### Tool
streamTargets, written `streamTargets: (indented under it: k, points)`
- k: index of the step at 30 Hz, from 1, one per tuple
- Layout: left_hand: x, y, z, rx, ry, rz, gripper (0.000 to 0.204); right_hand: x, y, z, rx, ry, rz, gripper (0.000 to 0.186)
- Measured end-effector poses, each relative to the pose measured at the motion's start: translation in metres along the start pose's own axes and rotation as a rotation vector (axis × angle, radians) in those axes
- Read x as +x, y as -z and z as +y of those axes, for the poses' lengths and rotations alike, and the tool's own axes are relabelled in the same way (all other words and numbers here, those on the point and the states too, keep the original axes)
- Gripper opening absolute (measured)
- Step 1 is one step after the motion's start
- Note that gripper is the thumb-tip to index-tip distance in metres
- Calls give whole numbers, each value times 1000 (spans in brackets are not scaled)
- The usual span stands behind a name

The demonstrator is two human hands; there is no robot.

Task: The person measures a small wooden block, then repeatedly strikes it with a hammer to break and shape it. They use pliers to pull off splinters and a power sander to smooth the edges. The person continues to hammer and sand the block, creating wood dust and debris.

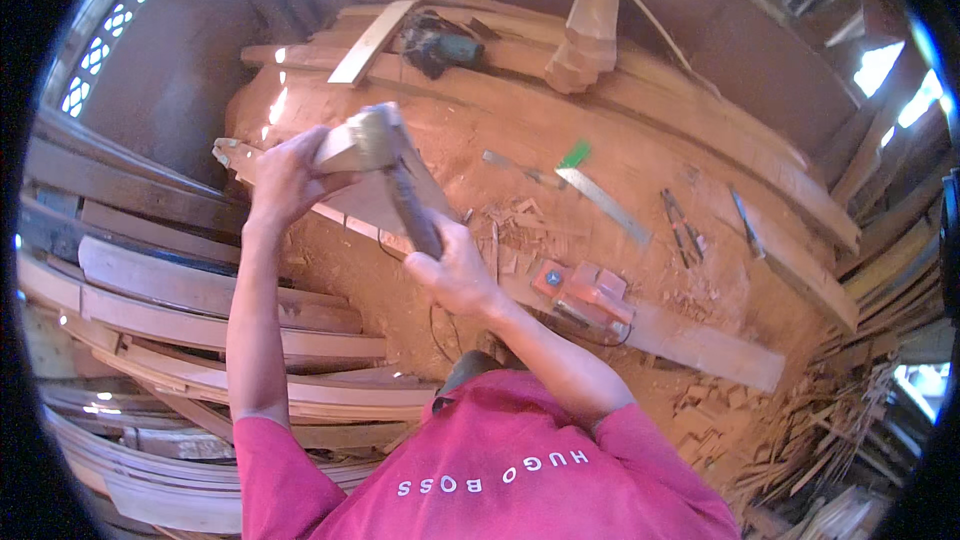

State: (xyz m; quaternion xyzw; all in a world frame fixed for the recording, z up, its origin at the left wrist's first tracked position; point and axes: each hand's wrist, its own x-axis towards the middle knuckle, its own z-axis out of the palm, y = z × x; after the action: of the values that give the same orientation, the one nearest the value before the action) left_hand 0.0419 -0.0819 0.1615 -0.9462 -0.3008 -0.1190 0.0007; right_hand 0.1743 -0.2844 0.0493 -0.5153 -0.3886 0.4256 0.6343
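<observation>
A: Where does the wooden piece (pixel 375 195) sit against the workbench (pixel 620 145)?

B: It is held up over the near-left end of the workbench, clear of the sawdust; it is a flat, wedge-shaped offcut, pale on its face. The left hand (pixel 285 180) is wrapped around its upper left end, fingers closed on the wood; the right hand (pixel 455 270) is clenched on the dark handle of a hammer (pixel 395 165), whose grey head lies up against the top of the piece.

A: How would it handle, do you think?

B: Stiff and dry, I judge; light enough for one hand, since the left hand carries it alone; the sawn edges look rough rather than slippery, so it should not slide in the palm. The thin end may split under a hard blow; better to hold the thick end, well away from where the head lands.

A: And what lies around it?

B: On the workbench beyond the piece, a green power tool (pixel 440 48) at the far edge; a steel ruler (pixel 600 202) near the middle; an orange electric planer (pixel 585 295) just right of the right hand, on a long plank (pixel 700 345); stacked boards (pixel 200 300) left of the workbench, below the piece.
</observation>
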Motion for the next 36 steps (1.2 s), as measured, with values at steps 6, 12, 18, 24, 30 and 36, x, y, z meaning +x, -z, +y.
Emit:
streamTargets:
  k: [6, 12, 18, 24, 30, 36]
  points:
    - [-10, -38, -59, -882, 185, 193, 38, 16, 21, -25, 40, -126, -75, 29]
    - [23, -86, 0, -1087, 600, 792, 20, 29, 21, -29, 96, -273, -42, 24]
    - [21, -90, 36, -908, 668, 1033, 21, 24, -6, -13, 74, -225, 151, 5]
    - [-3, -93, 61, -740, 721, 1086, 20, 12, -24, 3, 57, -179, 238, 7]
    - [-15, -76, 106, -871, 748, 1034, 15, -2, -30, 26, 90, -77, 317, 9]
    - [-23, -77, 138, -875, 779, 1031, 18, -1, -31, 42, -23, 121, 434, 26]
